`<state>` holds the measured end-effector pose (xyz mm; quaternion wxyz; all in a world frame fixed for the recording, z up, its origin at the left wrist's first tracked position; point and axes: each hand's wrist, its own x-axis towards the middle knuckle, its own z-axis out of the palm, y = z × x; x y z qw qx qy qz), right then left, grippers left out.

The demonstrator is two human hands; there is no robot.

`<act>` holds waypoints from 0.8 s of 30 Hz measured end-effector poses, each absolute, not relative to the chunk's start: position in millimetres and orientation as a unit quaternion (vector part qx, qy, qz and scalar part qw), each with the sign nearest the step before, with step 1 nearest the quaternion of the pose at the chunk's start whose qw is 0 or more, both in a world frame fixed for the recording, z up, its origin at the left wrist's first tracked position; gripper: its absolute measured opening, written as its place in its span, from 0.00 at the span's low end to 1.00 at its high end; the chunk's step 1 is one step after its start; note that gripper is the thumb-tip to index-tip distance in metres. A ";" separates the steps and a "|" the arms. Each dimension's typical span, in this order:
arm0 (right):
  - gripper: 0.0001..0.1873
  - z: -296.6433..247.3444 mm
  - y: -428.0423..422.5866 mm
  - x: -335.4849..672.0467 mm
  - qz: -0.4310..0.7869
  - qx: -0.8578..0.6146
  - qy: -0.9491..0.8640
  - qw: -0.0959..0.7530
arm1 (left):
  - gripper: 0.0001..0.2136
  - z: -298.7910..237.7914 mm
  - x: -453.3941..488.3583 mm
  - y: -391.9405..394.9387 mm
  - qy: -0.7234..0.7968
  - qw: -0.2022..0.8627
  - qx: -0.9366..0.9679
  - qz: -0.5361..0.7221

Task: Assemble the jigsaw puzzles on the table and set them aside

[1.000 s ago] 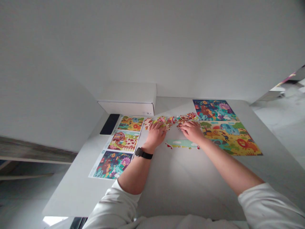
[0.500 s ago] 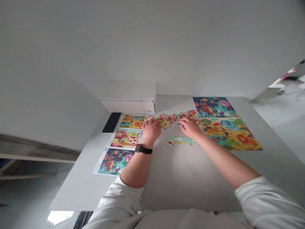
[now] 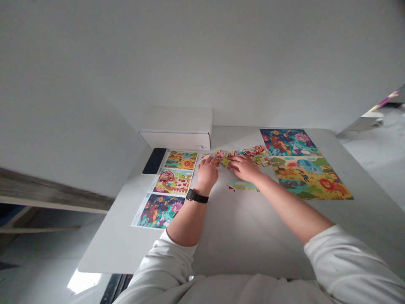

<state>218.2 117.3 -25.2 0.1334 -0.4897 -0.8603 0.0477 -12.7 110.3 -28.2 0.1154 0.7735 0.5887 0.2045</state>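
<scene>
Loose jigsaw pieces (image 3: 257, 150) lie in a colourful heap across the back middle of the table. At the heap's left end is my left hand (image 3: 208, 172), a dark watch on its wrist, with fingers stretched onto the pieces. My right hand (image 3: 246, 169) rests palm down on the middle of the heap, fingers spread and touching pieces. What lies beneath the fingers of both hands is hidden. Closer to me, a joined strip of pale blue and green puzzle pieces (image 3: 241, 185) lies flat, its right end partly behind my right hand and forearm.
Left of my hands lies a sheet with three printed pictures (image 3: 172, 181), beside a dark phone (image 3: 154, 161). A white box (image 3: 175, 139) stands behind them against the wall. On the right lie a dark forest picture (image 3: 289, 142) and a yellow safari picture (image 3: 311, 177).
My right hand has moved left over the heap, closer to my left hand, and its fingers have spread. The whole view has shifted slightly, so the table appears further right.
</scene>
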 end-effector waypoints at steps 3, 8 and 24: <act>0.14 -28.5 116.6 234.0 0.024 -0.535 -0.833 0.142 | 0.36 -28.1 -8.0 112.6 0.564 0.142 0.782 0.223; 0.18 -29.8 113.8 229.4 0.012 -0.556 -0.814 0.168 | 0.40 -25.0 -25.0 125.6 0.558 0.184 0.758 0.284; 0.18 -23.3 112.9 189.8 0.037 -0.540 -0.830 0.136 | 0.30 -33.6 -55.2 135.4 0.578 0.111 0.783 0.199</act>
